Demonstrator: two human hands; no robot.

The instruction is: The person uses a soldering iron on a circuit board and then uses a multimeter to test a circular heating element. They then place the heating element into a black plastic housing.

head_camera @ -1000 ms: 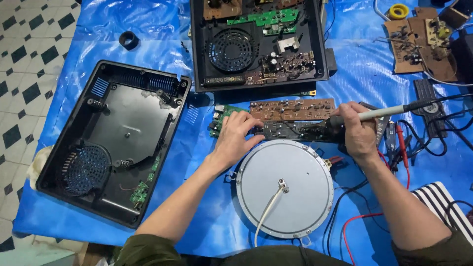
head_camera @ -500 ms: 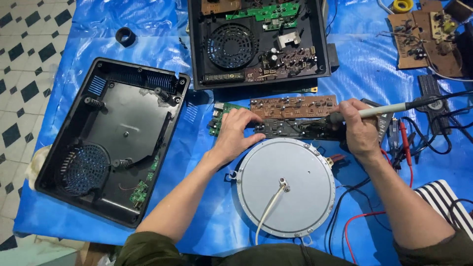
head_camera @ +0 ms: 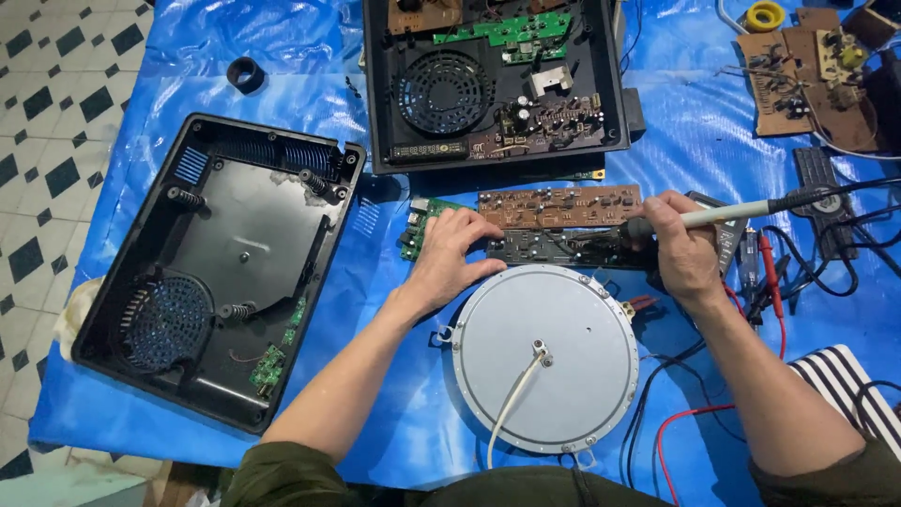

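Head view: soldering work on a circuit board looks to be the step in hand. Right hand [head_camera: 683,252] is wrapped in a pen-like grip around the soldering iron [head_camera: 727,216], fingers closed on the handle, cord end running off right, tip aimed left at the dark board [head_camera: 563,247]; the tip itself sits under the fingers, so contact can't be confirmed. Left hand [head_camera: 449,253] lies palm down, fingers slightly spread and pressed flat on the left end of that board, also covering part of a small green board [head_camera: 413,230], pinning things steady. The dark board lies mid-scene, just beyond the round silver coil plate [head_camera: 544,357] and just in front of the brown board [head_camera: 558,205]. My read: the next move needs the left hand firm and a fine, steady tip placement on one joint. Both forearms come in from the near edge, wrists low over the blue tarp [head_camera: 394,394]. Open black casing [head_camera: 211,263] sits left, the open unit with fan [head_camera: 493,80] far centre, red probe leads [head_camera: 770,272] right.
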